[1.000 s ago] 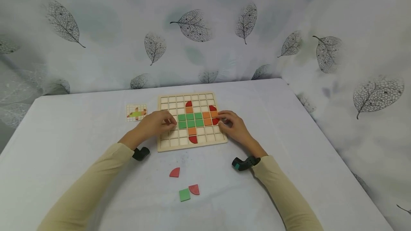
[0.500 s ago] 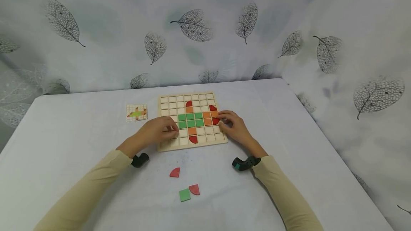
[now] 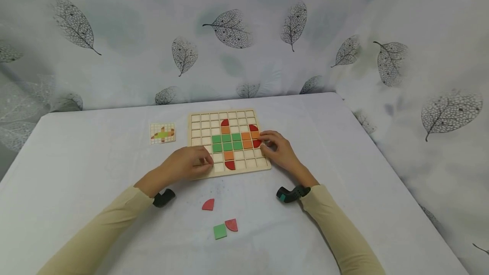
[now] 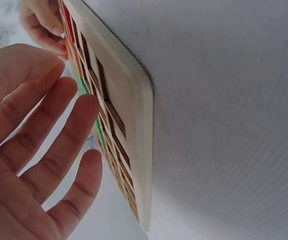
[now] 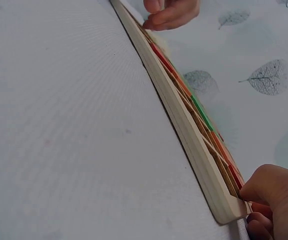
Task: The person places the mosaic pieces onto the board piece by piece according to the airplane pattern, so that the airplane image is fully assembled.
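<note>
A wooden grid board (image 3: 252,164) lies on the table, with green and orange square tiles and red quarter-circle tiles in its cells. My left hand (image 3: 189,161) hovers over the board's front left corner, fingers loosely bent, no tile showing in it. In the left wrist view its fingers (image 4: 63,125) are spread, with thumb and index tips close together. My right hand (image 3: 280,150) holds the board's right edge, fingertips beside an orange tile (image 3: 254,135) and a red tile (image 3: 256,143). In the right wrist view, curled fingers (image 5: 258,220) are partly hidden around the board's corner.
On the table in front of the board lie two red quarter-circle tiles, one alone (image 3: 208,204) and one (image 3: 231,225) next to a green square tile (image 3: 220,231). A small pattern card (image 3: 162,133) sits left of the board. Leaf-print cloth (image 3: 229,33) hangs behind.
My left hand has moved toward me, from the middle of the board's left side to its front left corner. The right hand stays at the right edge.
</note>
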A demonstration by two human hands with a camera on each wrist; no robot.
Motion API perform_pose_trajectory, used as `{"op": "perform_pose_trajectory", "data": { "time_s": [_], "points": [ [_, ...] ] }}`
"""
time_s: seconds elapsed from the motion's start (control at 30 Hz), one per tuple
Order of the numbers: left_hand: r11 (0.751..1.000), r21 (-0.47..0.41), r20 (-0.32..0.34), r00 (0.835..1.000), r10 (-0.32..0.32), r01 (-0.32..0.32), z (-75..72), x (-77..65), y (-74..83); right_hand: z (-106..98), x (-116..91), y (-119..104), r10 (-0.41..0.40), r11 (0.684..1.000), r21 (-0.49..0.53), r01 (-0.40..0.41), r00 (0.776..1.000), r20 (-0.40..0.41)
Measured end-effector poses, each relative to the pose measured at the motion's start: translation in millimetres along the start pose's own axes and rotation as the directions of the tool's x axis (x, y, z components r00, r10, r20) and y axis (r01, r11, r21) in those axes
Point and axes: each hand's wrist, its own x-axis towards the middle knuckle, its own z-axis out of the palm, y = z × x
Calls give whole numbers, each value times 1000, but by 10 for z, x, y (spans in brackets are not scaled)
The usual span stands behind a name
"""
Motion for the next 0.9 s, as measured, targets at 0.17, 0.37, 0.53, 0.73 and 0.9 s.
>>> {"op": "perform_pose_trajectory", "data": {
  "time_s": [0.17, 0.37, 0.53, 0.73, 0.9],
  "points": [
    [998, 27, -2, 999, 50, -50, 26, -41, 64, -6, -1, -8, -2, 1000, 6, 2, 1000, 5],
    [961, 116, -19, 966, 256, -252, 67, -40, 203, -19, 1, -15, -13, 1000, 4, 13, 1000, -4],
    [944, 64, 19, 946, 325, -325, 91, -74, 313, -12, 5, -2, -11, 1000, 8, 11, 1000, -2],
    [943, -19, 121, 935, 332, -332, 152, -109, 380, -8, 7, 14, 3, 1000, 7, -3, 1000, 1],
    [924, -100, 193, 904, 382, -369, 200, -137, 397, -3, 5, 21, 7, 1000, 2, -7, 1000, 2]
  ]
}}
